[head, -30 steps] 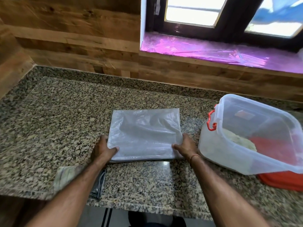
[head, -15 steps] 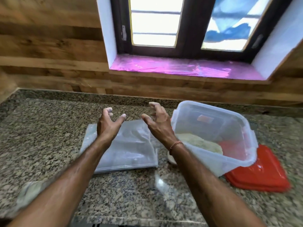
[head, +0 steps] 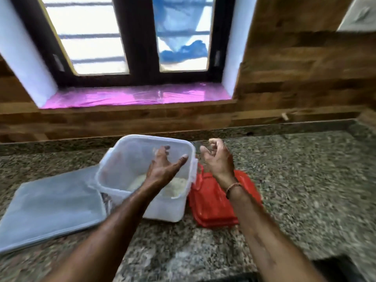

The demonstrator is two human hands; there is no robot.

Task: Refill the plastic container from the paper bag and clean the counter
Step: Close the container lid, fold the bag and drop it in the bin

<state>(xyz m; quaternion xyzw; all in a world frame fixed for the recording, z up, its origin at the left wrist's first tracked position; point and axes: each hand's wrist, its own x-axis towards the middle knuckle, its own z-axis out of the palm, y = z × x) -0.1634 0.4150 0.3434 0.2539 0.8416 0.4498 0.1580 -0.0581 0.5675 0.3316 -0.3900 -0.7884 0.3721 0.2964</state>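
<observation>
The flat bag (head: 50, 208) lies spent-looking on the worktop (head: 295, 180), well left of the fingers (head: 162, 150) of the left hand (head: 162, 169). Those fingers are spread, loosely bent and hold nothing; under them is the open plastic container (head: 126, 159), with pale powder (head: 177, 186) in its bottom. The right hand (head: 217, 159) hangs just past the right rim, fingers loosely curled and empty, with the red lid (head: 211, 202) below them. Refilling looks done. Closing seems next: the fingers must drop to the lid, lift it and seat it squarely on the rim. Wiping comes after.
</observation>
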